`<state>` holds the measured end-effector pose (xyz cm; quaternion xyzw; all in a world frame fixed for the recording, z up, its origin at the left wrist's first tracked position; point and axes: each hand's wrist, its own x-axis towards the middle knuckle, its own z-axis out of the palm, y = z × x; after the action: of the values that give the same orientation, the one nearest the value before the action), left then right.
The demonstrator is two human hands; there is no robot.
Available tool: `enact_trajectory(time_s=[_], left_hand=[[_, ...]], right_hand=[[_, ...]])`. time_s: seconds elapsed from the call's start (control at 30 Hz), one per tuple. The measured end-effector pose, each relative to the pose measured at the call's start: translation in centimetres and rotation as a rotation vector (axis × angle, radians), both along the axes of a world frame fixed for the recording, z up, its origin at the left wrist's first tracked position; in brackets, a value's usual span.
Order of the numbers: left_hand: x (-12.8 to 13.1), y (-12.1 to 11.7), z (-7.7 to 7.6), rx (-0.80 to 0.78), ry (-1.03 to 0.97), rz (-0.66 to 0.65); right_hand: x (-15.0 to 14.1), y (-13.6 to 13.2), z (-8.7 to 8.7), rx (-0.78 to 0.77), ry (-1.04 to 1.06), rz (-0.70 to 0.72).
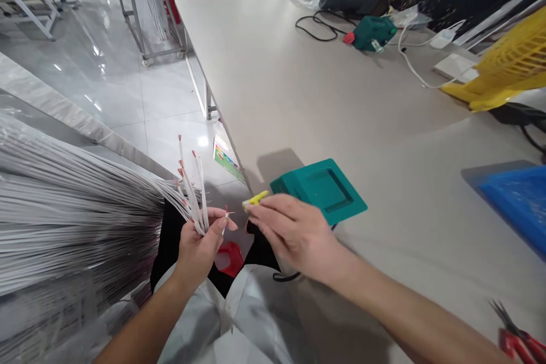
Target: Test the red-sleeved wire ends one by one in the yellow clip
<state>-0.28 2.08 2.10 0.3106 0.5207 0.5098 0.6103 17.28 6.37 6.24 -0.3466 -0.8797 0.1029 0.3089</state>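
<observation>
My left hand [198,250] is closed around several thin white cables [203,190] whose tips show reddish wire ends. Between its thumb and forefinger one cable end [227,214] sticks out, with a split, bare-looking tip. A small yellow tool [257,198] with a pale end is pinched in my right hand [296,233], a short way to the right of that cable end and apart from it. What kind of tool it is cannot be made out. Just beyond my right hand, a teal green plastic stand [352,205] sits at the table edge, partly covered by the hand.
A large bundle of white cables [85,199] fills the left side. The pale table [264,68] carries a blue tray [518,199], red-handled scissors [522,341], a yellow plastic basket [512,57] and a green device [371,33]. Beneath the table edge lies a red object [234,259].
</observation>
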Motion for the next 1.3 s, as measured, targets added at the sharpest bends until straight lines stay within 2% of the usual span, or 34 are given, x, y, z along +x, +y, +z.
enact_trajectory(time_s=[0.17, 0.3, 0.4, 0.57, 0.63, 0.7, 0.83, 0.93, 1.0, 1.07, 1.2, 1.3], left_hand=[[-0.2, -0.4, 0.7, -0.061, -0.142, -0.104], [-0.3, -0.6, 0.6, -0.081, -0.156, -0.185], [-0.5, -0.8, 0.3, -0.076, -0.122, -0.194], [-0.6, -1.0, 0.1, -0.065, -0.042, -0.207], [-0.6, -1.0, 0.0, -0.057, -0.013, -0.209], [-0.7, -0.9, -0.1, -0.063, 0.029, -0.206], [-1.1, -0.5, -0.3, -0.057, 0.214, -0.133], [-1.2, -0.4, -0.2, -0.021, 0.291, -0.079], [-1.1, -0.5, -0.1, -0.027, 0.295, -0.123], [-0.7, -0.7, 0.0, -0.043, 0.261, -0.221], [-0.1, -1.2, -0.2, -0.023, 0.184, -0.378], [0.0, -1.4, -0.5, -0.022, 0.153, -0.310]], right_hand=[[-1.9, -1.5, -1.7, -0.461, 0.386, -0.026], [-2.5, -1.3, -2.7, -0.565, 0.574, 0.015], [-2.9, -1.5, -3.4, -0.634, 0.687, 0.000], [-3.6, -2.3, -4.4, -1.016, 0.919, 0.025], [-3.5, -2.3, -4.2, -1.098, 0.929, 0.046], [-3.1, -2.0, -3.4, -1.012, 0.815, 0.053], [-1.9, -1.2, -1.6, -0.594, 0.528, 0.080], [-1.6, -1.1, -1.1, -0.444, 0.493, 0.039], [-1.9, -1.3, -1.4, -0.416, 0.497, -0.013], [-2.4, -1.4, -1.9, -0.425, 0.495, -0.046], [-3.0, -1.5, -2.5, -0.524, 0.490, -0.063], [-2.9, -1.4, -2.6, -0.581, 0.516, -0.087]])
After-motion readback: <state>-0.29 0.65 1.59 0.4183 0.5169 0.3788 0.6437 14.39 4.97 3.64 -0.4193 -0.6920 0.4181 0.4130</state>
